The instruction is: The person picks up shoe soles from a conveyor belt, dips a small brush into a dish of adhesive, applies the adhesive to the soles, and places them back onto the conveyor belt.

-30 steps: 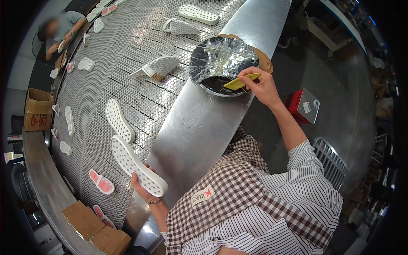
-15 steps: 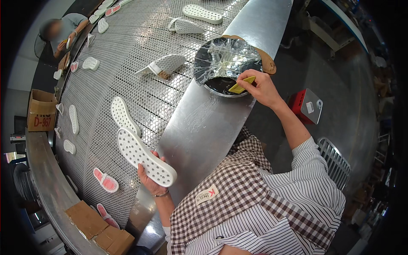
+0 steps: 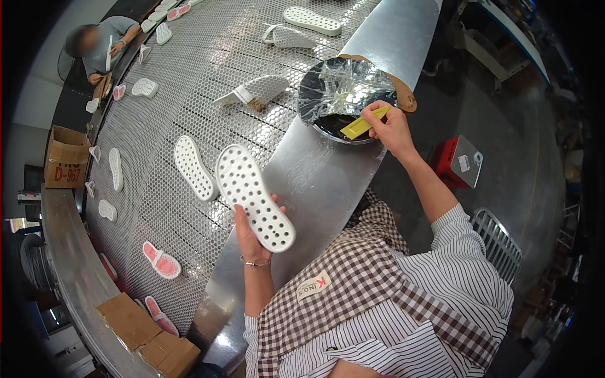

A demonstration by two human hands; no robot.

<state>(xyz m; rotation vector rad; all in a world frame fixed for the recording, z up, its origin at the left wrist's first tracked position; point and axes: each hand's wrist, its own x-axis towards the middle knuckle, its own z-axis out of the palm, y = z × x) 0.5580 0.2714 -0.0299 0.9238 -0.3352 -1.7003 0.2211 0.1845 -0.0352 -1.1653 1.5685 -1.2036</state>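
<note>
My left hand [image 3: 252,238] grips a white shoe sole [image 3: 255,195] by its edges, its dotted, hole-covered face turned up. That sole is held over the edge of the mesh belt. Just beyond it lies another white sole [image 3: 194,167]. My right hand [image 3: 394,129] pinches a flat yellow tool [image 3: 365,123] above a round bowl [image 3: 343,142]. Crinkled clear film [image 3: 346,88] covers most of the bowl, leaving a dark opening at the near side. The tool's lower end is at that opening; whether it touches what is inside, I cannot tell.
The mesh belt [image 3: 145,183] carries white soles, strapped white pieces and pink-lined slippers [image 3: 162,259]. A metal ledge [image 3: 309,183] runs along my side. Cardboard boxes [image 3: 66,157] stand at the left. Across the belt, a person [image 3: 104,47] holds a white sole.
My left hand has moved right and slightly up with the sole, turning it more upright and away from the other sole. The yellow tool has tilted slightly at the bowl.
</note>
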